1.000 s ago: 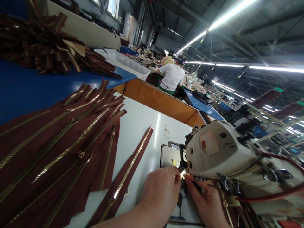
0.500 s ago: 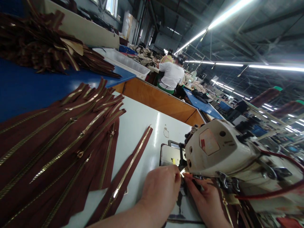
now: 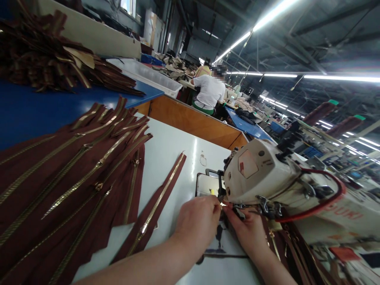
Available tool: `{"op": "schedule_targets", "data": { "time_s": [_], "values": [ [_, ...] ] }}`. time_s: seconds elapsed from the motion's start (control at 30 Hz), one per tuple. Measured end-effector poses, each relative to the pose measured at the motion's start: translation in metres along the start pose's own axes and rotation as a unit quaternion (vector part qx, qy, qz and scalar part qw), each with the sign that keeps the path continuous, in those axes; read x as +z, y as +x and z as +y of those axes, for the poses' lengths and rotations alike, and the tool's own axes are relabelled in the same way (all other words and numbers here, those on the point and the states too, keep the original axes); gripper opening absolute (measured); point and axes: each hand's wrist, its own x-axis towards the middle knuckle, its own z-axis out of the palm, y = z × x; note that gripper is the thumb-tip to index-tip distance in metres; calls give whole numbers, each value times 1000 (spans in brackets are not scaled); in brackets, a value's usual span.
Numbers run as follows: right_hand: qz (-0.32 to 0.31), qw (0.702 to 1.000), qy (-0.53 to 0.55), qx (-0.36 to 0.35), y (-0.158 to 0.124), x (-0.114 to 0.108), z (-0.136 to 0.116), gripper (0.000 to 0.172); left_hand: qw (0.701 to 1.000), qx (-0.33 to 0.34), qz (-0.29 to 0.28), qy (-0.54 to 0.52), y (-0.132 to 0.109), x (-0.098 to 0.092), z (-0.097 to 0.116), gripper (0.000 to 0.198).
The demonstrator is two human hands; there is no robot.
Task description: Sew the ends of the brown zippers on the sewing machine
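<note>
My left hand is closed beside the needle area of a white sewing machine, its fingertips pinched on something too small to make out. My right hand lies just right of it, thumb and fingers pressed together under the machine head; what they hold is hidden. A single brown zipper strip with gold teeth lies left of my left hand. Further left, several brown zippers are fanned over the pale table. More brown zipper strips hang behind my right hand.
A large bundle of brown strips rests on a blue surface at the upper left, near a white tray. Beyond a wooden partition sits a person in a white shirt.
The whole view has shifted slightly, so that more of the machine's arm shows. Both hands remain together by the needle area, with little change in their grip.
</note>
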Motion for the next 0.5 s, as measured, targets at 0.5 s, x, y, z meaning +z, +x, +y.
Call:
{"op": "schedule_targets", "data": {
  "time_s": [0.5],
  "values": [
    [-19,998,-53,-18,5,-1,6,31,1000,8,10,23,2,-2,1,28]
  ]
}}
